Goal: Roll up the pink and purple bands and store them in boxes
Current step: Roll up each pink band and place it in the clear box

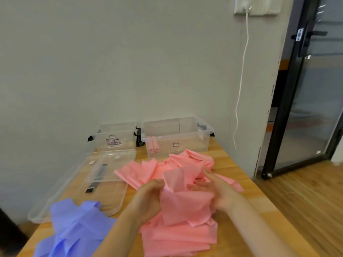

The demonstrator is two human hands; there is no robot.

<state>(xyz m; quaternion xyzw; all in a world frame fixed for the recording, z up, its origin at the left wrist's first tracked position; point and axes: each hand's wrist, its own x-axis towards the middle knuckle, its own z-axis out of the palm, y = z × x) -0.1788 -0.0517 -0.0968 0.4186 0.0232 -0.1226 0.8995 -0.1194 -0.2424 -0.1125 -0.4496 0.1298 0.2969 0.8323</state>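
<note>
My pink bands (178,206) look thin, matt, rubbery; boxes (178,138) are clear glossy plastic; the bench (246,210) is smooth wood.

2 bare forearms, no sleeves, bare hands (148,197)

Wall: plain pale grey (130,62), beyond the hands.
Socket: white plate (257,5) high on the wall, white cable (241,80) hanging down.
Door: black-framed glass (304,108), to the right.
Floor: wood planks (306,201).
Table: light wood (246,216) beneath the hands.
</note>
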